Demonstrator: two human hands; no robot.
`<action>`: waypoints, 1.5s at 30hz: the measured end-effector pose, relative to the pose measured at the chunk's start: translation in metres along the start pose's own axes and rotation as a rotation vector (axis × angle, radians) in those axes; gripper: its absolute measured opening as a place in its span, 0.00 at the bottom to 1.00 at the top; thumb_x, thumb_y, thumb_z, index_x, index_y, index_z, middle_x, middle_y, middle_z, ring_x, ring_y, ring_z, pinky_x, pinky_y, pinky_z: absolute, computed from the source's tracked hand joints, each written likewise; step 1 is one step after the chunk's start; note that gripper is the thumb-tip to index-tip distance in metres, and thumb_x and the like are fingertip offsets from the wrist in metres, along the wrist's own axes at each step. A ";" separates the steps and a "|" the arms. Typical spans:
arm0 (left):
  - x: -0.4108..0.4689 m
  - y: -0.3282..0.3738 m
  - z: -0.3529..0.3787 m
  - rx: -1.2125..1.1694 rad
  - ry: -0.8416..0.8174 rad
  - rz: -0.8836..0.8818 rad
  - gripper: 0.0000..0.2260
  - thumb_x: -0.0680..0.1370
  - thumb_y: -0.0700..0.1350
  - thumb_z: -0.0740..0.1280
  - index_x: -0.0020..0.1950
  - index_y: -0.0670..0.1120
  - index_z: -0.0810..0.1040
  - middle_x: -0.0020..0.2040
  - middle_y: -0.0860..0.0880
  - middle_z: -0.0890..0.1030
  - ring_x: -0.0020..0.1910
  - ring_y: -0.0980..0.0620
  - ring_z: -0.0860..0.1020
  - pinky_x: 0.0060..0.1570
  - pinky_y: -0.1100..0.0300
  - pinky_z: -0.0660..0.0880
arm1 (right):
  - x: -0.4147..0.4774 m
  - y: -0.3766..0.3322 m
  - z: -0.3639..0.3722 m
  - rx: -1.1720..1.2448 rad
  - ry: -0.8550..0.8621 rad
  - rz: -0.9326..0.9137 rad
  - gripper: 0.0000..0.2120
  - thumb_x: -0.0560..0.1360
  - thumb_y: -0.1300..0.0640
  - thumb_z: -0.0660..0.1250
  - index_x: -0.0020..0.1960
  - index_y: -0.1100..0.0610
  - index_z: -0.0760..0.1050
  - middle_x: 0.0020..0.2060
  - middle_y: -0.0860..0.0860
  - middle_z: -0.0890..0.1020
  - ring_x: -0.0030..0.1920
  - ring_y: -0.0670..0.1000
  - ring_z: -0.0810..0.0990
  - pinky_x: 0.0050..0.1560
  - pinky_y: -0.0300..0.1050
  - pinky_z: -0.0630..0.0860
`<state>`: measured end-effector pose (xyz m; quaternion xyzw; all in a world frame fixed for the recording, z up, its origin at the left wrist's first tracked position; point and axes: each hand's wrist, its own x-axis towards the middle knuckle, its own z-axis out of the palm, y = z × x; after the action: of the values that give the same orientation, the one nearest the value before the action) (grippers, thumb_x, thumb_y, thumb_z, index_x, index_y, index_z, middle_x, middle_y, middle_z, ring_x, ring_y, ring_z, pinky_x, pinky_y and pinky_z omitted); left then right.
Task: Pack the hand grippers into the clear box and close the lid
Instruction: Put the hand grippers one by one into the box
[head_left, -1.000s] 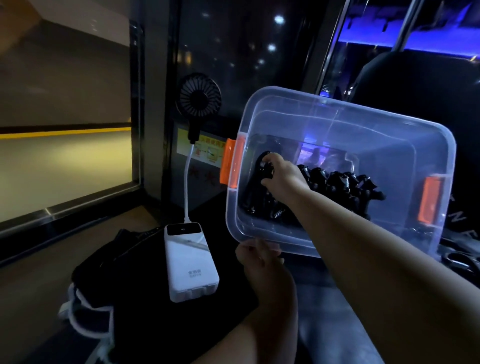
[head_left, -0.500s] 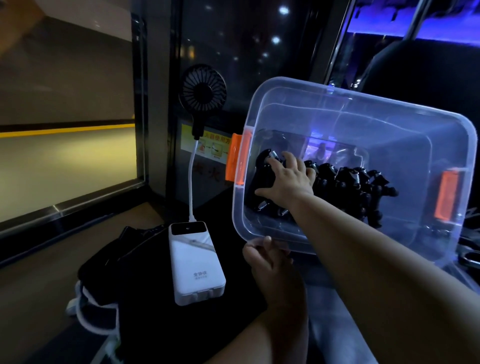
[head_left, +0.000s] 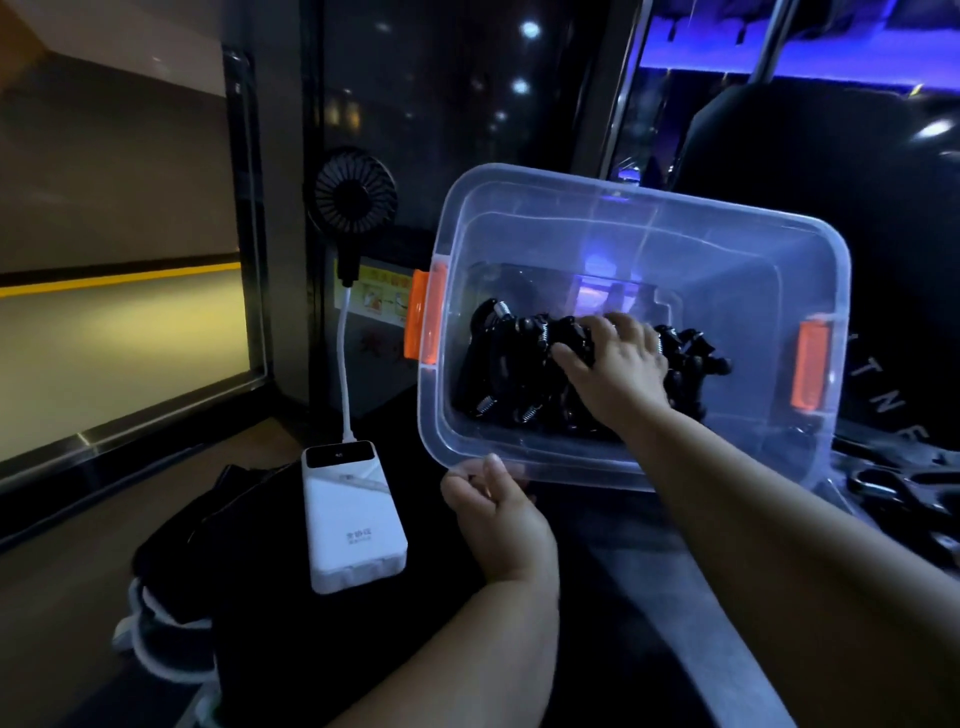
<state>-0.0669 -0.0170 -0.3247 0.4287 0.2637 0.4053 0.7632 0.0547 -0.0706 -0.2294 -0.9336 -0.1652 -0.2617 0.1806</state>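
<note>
Clear plastic all round: the clear box (head_left: 737, 270) is tipped up with its open mouth facing the wearer, and has orange latches (head_left: 426, 314), one at each short end. Black hand grippers (head_left: 511, 353) with bare metal springs lie heaped along the low side inside it. The right hand (head_left: 621, 371) reaches in through the mouth. Its grip is half closed, fingers bent down over the top of the heap, thumb pressed against one black handle. Cannot tell whether any piece is lifted off the others. The left hand (head_left: 498, 525) is at the near rim by the left corner, grip closed on the lip, thumb on top, fingers curled beneath. Left of the box a white power bank (head_left: 350, 514) lies flat. A white cable (head_left: 343, 364) rises from it to a small black fan (head_left: 356, 197). Dark cloth (head_left: 208, 519) is bunched just beside the power bank.
</note>
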 end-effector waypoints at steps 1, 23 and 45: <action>-0.002 0.002 0.000 0.016 -0.007 -0.001 0.04 0.82 0.44 0.59 0.47 0.48 0.67 0.40 0.49 0.78 0.35 0.61 0.77 0.36 0.65 0.74 | -0.006 0.014 -0.006 0.001 0.045 0.009 0.26 0.75 0.36 0.60 0.68 0.46 0.69 0.70 0.51 0.66 0.71 0.57 0.58 0.68 0.55 0.58; -0.018 0.006 0.012 0.470 -0.173 -0.046 0.26 0.71 0.53 0.74 0.60 0.40 0.69 0.41 0.47 0.80 0.43 0.45 0.80 0.51 0.50 0.78 | -0.093 0.153 -0.042 0.502 0.119 0.601 0.22 0.78 0.46 0.62 0.64 0.60 0.64 0.52 0.58 0.77 0.55 0.61 0.76 0.47 0.47 0.65; -0.054 -0.018 0.067 1.441 -0.569 0.145 0.31 0.77 0.67 0.39 0.64 0.56 0.74 0.68 0.51 0.71 0.70 0.47 0.63 0.67 0.49 0.59 | -0.093 0.161 -0.050 0.510 -0.013 0.547 0.19 0.79 0.43 0.59 0.59 0.57 0.63 0.42 0.50 0.74 0.36 0.46 0.70 0.30 0.41 0.60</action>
<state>-0.0382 -0.0978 -0.3045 0.9226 0.2273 0.0571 0.3062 0.0234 -0.2531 -0.2811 -0.8699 0.0295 -0.1484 0.4695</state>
